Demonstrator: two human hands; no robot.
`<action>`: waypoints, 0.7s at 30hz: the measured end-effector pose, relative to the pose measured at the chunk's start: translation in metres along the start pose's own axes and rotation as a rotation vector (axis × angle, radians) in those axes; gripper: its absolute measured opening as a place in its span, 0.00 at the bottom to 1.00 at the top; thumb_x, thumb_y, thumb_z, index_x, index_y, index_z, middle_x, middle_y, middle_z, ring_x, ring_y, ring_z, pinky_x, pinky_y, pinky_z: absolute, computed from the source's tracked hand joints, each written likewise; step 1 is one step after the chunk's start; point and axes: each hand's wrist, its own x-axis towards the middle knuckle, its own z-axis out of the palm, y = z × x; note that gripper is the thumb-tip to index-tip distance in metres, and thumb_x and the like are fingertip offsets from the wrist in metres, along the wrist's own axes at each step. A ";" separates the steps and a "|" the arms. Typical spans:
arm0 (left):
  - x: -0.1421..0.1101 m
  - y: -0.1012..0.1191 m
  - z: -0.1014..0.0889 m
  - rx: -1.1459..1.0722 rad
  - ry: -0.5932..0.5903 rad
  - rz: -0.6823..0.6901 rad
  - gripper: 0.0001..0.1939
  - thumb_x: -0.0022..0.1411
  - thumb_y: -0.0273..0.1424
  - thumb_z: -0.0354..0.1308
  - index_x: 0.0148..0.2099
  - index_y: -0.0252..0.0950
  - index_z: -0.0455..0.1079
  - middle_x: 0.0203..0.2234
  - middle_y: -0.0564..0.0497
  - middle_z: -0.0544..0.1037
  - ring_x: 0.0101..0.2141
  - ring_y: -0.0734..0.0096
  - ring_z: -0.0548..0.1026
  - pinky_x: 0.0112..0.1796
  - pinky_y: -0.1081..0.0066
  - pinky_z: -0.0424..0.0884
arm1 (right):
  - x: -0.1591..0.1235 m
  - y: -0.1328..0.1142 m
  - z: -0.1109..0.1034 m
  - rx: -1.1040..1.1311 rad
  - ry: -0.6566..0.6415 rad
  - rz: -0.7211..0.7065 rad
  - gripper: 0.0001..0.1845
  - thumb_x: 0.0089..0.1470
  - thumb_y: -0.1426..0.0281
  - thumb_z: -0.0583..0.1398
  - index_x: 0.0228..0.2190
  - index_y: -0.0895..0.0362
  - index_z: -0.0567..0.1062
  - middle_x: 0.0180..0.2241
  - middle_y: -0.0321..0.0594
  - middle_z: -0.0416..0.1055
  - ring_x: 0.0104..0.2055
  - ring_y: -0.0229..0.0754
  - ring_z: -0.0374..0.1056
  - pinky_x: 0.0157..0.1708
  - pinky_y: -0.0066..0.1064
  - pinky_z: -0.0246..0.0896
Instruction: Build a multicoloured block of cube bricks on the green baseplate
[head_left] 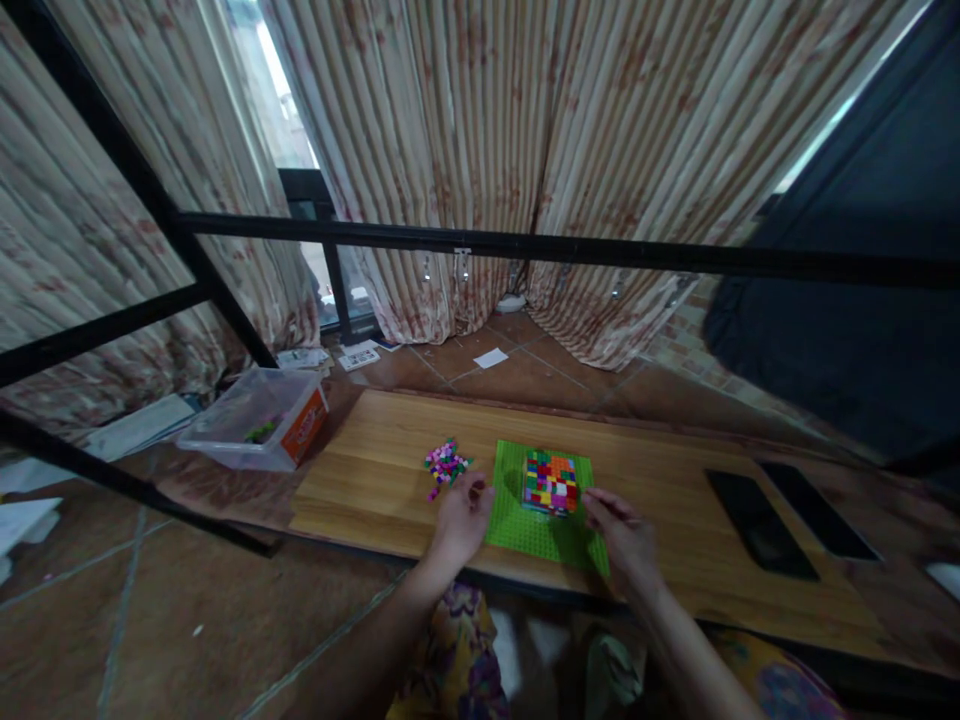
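A green studded baseplate [517, 525] lies on the wooden board. On it stands a multicoloured block of toy bricks [551, 483], low and roughly square. My left hand [463, 512] is at the plate's left edge, fingers curled together; whatever they may hold is too small to make out. Just beyond it sits a loose pile of small bricks [447, 463], mostly pink and purple. My right hand [621, 530] is at the plate's right side, its fingers pinched close to the block's right edge. I cannot tell whether it touches the block or holds a brick.
The wooden board [375, 440] carries two dark phone-like slabs, one nearer [761, 522] and one farther [817, 508], at right. A clear plastic bin [255, 415] with some green pieces stands left. A black metal rail [525, 243] crosses in front of the curtains [450, 130].
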 end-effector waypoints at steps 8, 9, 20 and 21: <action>-0.013 -0.044 -0.086 0.257 0.078 -0.006 0.14 0.55 0.30 0.59 0.45 0.39 0.72 0.38 0.49 0.77 0.37 0.67 0.76 0.41 0.68 0.70 | -0.059 0.008 0.072 -0.301 -0.362 -0.257 0.08 0.52 0.62 0.61 0.30 0.51 0.79 0.33 0.40 0.77 0.37 0.49 0.72 0.38 0.40 0.67; -0.010 -0.045 -0.086 0.308 0.042 0.011 0.14 0.55 0.29 0.59 0.46 0.40 0.72 0.38 0.50 0.77 0.37 0.67 0.76 0.41 0.69 0.70 | -0.061 0.010 0.086 -0.365 -0.427 -0.311 0.10 0.54 0.63 0.59 0.33 0.52 0.79 0.33 0.40 0.76 0.36 0.47 0.72 0.37 0.38 0.67; 0.008 -0.047 -0.078 0.629 -0.097 0.125 0.08 0.65 0.31 0.50 0.40 0.41 0.70 0.37 0.51 0.75 0.36 0.72 0.74 0.38 0.74 0.66 | -0.049 0.026 0.164 -0.779 -0.479 -0.568 0.12 0.56 0.75 0.56 0.39 0.55 0.77 0.36 0.42 0.74 0.40 0.44 0.71 0.42 0.32 0.64; 0.008 -0.048 -0.078 0.635 -0.097 0.133 0.08 0.66 0.32 0.49 0.41 0.41 0.70 0.37 0.51 0.75 0.36 0.72 0.74 0.37 0.74 0.66 | -0.049 0.027 0.162 -0.763 -0.474 -0.571 0.12 0.56 0.75 0.56 0.39 0.55 0.77 0.36 0.42 0.74 0.40 0.44 0.71 0.42 0.32 0.64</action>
